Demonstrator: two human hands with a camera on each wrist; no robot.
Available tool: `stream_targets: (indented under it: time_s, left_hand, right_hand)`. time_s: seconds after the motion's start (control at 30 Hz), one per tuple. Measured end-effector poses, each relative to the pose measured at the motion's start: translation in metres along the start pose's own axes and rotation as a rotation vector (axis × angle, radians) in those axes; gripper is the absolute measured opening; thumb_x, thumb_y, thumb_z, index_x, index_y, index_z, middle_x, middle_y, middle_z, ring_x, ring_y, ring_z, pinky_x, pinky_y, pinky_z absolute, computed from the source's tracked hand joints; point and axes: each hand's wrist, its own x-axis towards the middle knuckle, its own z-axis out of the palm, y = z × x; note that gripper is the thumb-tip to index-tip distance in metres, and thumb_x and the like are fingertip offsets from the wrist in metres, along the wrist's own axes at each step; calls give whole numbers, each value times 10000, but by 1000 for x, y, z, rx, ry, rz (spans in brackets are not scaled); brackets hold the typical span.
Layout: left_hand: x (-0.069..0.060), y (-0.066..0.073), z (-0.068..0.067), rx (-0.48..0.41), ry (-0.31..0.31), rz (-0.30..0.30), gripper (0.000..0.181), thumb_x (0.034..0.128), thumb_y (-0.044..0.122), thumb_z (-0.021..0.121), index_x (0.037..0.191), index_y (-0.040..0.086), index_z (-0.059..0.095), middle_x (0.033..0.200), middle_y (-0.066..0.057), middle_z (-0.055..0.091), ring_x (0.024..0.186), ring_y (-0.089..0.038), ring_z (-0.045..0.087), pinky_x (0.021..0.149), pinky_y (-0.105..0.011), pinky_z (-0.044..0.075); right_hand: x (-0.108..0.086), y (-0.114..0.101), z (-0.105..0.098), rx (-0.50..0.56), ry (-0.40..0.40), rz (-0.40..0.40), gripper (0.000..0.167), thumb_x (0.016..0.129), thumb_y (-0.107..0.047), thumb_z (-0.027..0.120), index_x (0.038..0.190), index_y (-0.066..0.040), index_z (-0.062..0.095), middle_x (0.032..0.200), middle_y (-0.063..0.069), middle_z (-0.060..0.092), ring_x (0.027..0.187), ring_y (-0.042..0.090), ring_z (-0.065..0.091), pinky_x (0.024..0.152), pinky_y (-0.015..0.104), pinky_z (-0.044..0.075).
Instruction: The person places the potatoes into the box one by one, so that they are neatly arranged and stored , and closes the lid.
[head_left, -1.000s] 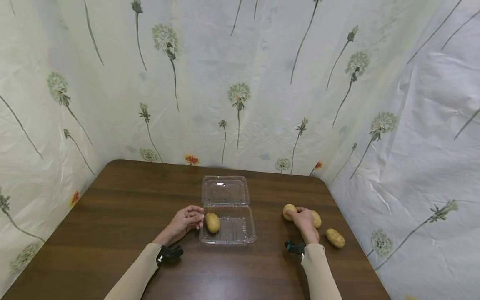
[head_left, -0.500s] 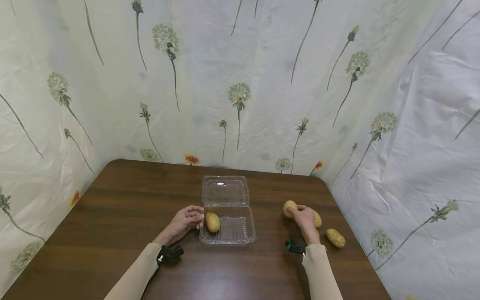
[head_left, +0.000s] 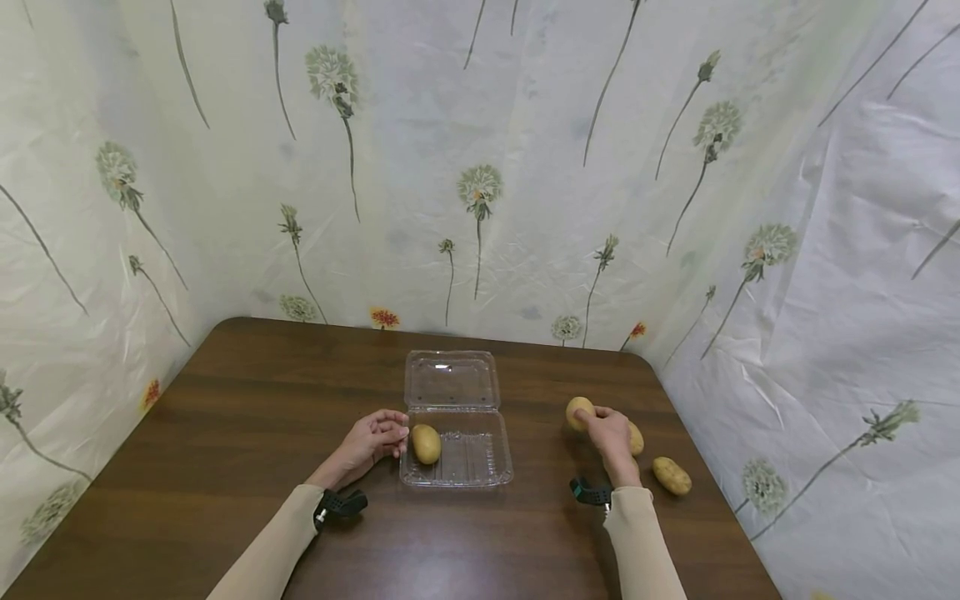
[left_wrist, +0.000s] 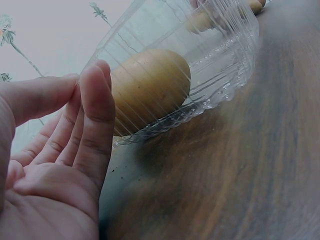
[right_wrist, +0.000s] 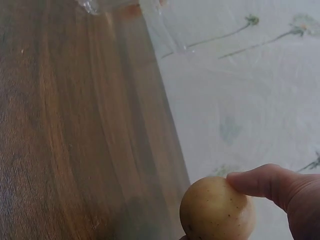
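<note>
A clear plastic clamshell container [head_left: 480,454] lies with its lid [head_left: 452,382] folded back on the table. One yellow potato [head_left: 426,444] sits at the left end of its base. At the base's left wall, my left hand [head_left: 363,446] pinches the rim between thumb and forefinger, as the left wrist view shows. Off to the right, my right hand [head_left: 611,435] holds a second potato [head_left: 579,413] by thumb and fingers; in the right wrist view the thumb [right_wrist: 260,181] presses on its side. The other fingers there are mostly out of view.
Another potato [head_left: 636,439] is partly hidden behind the right hand. A speckled potato [head_left: 671,476] lies farther right on the brown wooden table [head_left: 300,375]. Flower-printed sheeting [head_left: 405,167] hangs around the table's back and sides.
The right hand has shifted slightly up in the head view, with the potato in its grip. The left hand and the container stay where they were.
</note>
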Motion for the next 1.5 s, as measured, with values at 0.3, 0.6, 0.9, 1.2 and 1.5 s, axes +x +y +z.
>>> stream_targets:
  time_s: [0.3,0.6,0.9,1.2,1.5]
  left_hand:
    - [1,-1,0,2,14,11,310,947,56,597,1198,-36,440,808,6,641,701,-105,616,619,-223,517]
    - [0,-1,0,7,5,24,274,952,57,588,1183,-12,458,808,16,646,701,-102,620,618,-219,521]
    - [1,-3,-1,4,-8,27,313,961,36,565,1219,-65,421,815,3,639,704,-104,621,620,-225,521]
    - [1,-3,-1,11,9,14,344,949,69,598,1217,-62,426,810,9,649,705,-105,623,623,-222,521]
    - [2,-4,-1,12,6,27,325,952,64,590,1212,-54,434,816,12,651,703,-103,624,622,-223,521]
  right_hand:
    - [-3,-8,2,16,17,-9,586,883,-390,655,1289,23,563,1297,224,552,1117,322,489,961,475,406]
    - [-10,-22,6,56,14,-39,527,868,-335,680,1238,32,602,1210,212,603,1014,277,543,798,314,442]
    - [-19,-44,9,74,-4,-65,560,862,-370,694,1268,2,595,1213,209,630,1021,274,603,825,331,487]
    - [-28,-54,15,82,-13,-82,563,853,-367,696,1274,-8,592,1220,203,629,1067,294,588,883,385,482]
    - [-35,-64,19,103,-44,-95,563,855,-397,700,1266,-24,601,1227,194,618,1071,279,581,867,372,484]
